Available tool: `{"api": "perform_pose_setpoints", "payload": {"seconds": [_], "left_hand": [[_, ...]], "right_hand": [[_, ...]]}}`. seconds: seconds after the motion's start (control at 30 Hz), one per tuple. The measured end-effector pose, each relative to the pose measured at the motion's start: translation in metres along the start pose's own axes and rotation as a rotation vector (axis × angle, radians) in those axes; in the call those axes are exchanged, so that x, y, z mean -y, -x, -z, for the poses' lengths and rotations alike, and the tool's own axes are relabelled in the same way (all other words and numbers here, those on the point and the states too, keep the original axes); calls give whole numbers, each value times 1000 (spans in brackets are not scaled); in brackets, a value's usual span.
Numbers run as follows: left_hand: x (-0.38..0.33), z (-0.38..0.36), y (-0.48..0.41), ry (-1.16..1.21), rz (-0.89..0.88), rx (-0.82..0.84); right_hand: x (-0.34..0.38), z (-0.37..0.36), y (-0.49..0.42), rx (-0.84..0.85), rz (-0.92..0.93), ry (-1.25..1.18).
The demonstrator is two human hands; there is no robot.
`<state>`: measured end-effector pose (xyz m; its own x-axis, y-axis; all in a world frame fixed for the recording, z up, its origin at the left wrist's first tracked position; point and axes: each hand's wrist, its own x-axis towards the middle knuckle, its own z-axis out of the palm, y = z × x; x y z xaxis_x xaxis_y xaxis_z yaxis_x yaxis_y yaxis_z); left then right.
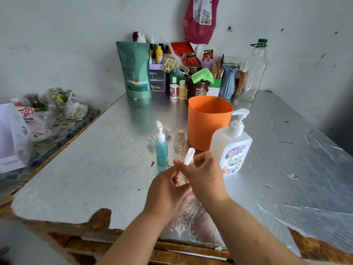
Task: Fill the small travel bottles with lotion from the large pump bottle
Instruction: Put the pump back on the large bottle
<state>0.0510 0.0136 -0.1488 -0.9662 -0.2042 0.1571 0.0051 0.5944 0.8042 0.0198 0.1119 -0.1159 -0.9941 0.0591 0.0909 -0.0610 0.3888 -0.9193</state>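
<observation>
A: Now, fingers?
B: Right hand [202, 175] pinches the white pump cap [189, 156]. Left hand [166, 192] curls round the small clear bottle [181, 177] beneath it, above the table's [95, 169] near edge.
A: Progress?
B: Early, I judge. The held bottle looks empty. The teal travel bottle [161, 152] stands capped just behind the hands. Another clear bottle [178, 142] lies beside the orange cup [206, 121], apparently empty.
A: Source?
B: Large pump bottle [232, 150]: translucent white, floral label, upright mid-table, right of the hands, untouched.

Bare counter [86, 169] lies left of the teal bottle [161, 150]; orange cup [208, 121] and pump bottle [232, 148] crowd its right.
</observation>
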Motion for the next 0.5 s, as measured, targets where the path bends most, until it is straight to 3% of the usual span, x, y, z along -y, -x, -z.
{"api": "perform_pose_setpoints", "payload": {"seconds": [0.17,0.37,0.5], "left_hand": [[3,-1,-3,-40,21,-16],[4,-2,-3,-41,17,-19],[2,-1,-3,-39,5,-16]], "right_hand": [[-8,2,4,108,48,-31],[-5,3,3,13,38,-64],[-5,3,3,57,23,-87]]}}
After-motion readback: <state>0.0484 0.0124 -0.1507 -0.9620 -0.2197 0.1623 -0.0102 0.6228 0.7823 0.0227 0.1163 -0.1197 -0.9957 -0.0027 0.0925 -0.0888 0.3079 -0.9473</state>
